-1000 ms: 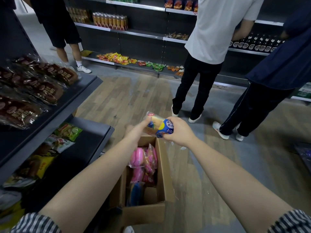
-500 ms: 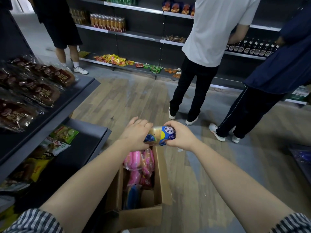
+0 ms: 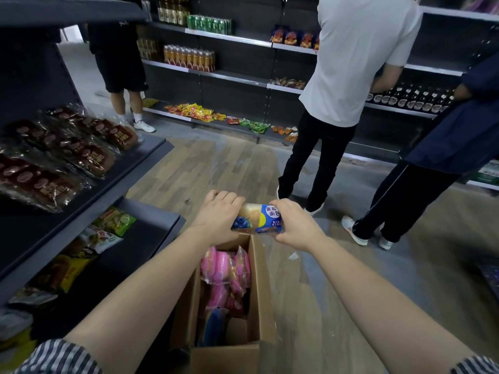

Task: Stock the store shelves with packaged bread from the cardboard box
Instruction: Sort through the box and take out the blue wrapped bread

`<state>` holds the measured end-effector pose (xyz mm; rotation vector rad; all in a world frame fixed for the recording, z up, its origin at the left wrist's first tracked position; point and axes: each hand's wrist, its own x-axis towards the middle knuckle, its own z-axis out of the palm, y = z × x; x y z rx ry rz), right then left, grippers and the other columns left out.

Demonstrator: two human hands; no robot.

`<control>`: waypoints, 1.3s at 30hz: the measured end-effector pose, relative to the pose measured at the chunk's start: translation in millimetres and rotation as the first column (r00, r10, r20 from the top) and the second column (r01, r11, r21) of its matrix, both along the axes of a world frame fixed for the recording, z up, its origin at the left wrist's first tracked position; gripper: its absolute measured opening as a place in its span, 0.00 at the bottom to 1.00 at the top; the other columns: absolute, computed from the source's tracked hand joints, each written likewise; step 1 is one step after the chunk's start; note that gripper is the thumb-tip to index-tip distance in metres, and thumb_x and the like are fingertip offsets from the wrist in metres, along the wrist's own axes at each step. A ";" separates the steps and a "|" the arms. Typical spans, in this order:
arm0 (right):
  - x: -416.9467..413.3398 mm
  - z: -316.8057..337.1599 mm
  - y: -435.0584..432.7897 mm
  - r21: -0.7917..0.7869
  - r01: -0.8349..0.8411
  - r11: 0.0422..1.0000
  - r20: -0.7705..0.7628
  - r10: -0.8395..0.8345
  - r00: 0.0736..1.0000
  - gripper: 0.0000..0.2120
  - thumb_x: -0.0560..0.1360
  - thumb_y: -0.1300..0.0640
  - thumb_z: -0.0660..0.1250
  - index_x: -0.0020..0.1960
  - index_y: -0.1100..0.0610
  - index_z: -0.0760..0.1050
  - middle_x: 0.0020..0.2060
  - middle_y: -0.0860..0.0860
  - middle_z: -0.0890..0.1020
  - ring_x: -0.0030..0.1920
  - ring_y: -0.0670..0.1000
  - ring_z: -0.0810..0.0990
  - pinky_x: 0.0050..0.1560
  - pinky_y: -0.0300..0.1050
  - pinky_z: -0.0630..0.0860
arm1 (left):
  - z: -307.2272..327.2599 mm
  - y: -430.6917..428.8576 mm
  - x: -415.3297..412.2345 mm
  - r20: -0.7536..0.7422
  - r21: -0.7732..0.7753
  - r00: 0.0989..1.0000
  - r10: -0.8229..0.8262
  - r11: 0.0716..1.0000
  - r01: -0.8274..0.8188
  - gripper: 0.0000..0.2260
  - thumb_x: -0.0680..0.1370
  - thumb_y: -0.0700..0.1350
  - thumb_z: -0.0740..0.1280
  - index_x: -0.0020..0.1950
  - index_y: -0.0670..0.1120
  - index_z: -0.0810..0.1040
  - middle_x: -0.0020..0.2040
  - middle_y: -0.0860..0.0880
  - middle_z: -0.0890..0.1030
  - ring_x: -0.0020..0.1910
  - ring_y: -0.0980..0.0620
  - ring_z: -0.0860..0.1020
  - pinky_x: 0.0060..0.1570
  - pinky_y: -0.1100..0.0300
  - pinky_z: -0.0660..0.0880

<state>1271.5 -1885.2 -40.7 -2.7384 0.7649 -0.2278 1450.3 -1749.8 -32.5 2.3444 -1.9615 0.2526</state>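
A blue and yellow blueberry bread pack hangs in the air above the open cardboard box. My left hand grips its left end and my right hand grips its right end. Inside the box lie pink bread packs and a blue pack. The dark shelf unit stands to my left, with brown bread packs on its upper shelf and green and yellow packs on the lower one.
Three people stand in the aisle: one in a white shirt right behind the box, one in dark blue at the right, one in black shorts at the far left. Stocked shelves line the back wall.
My left hand has closed round the left end of the bread pack, which was held mainly by my right hand a second ago. The view has tilted upward.
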 end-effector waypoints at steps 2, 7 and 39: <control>-1.4 2.6 4.6 -0.023 -0.027 0.999 0.007 0.027 1.000 0.32 0.65 0.55 0.74 0.67 0.53 0.67 0.59 0.49 0.72 0.60 0.50 0.70 0.54 0.47 0.73 | 1.7 9.6 -4.0 0.017 -0.006 1.000 0.023 1.000 -0.023 0.34 0.71 0.56 0.70 0.73 0.48 0.65 0.65 0.50 0.71 0.67 0.49 0.67 0.69 0.53 0.54; 4.8 15.1 18.3 -0.084 -0.120 0.989 0.026 0.123 0.992 0.31 0.68 0.48 0.74 0.67 0.51 0.67 0.60 0.47 0.72 0.60 0.49 0.71 0.49 0.43 0.70 | 14.1 37.0 -4.7 0.055 -0.028 0.996 0.065 0.998 -0.063 0.32 0.70 0.57 0.70 0.71 0.50 0.65 0.64 0.52 0.71 0.66 0.51 0.67 0.68 0.54 0.56; 178.8 54.3 448.3 -0.174 -0.864 0.472 0.086 0.882 0.464 0.35 0.70 0.46 0.72 0.72 0.54 0.63 0.66 0.53 0.71 0.65 0.56 0.71 0.59 0.50 0.73 | 55.0 540.6 -37.1 0.159 -0.083 0.469 0.868 0.486 -0.870 0.37 0.73 0.63 0.65 0.77 0.47 0.59 0.72 0.48 0.65 0.72 0.46 0.61 0.67 0.49 0.54</control>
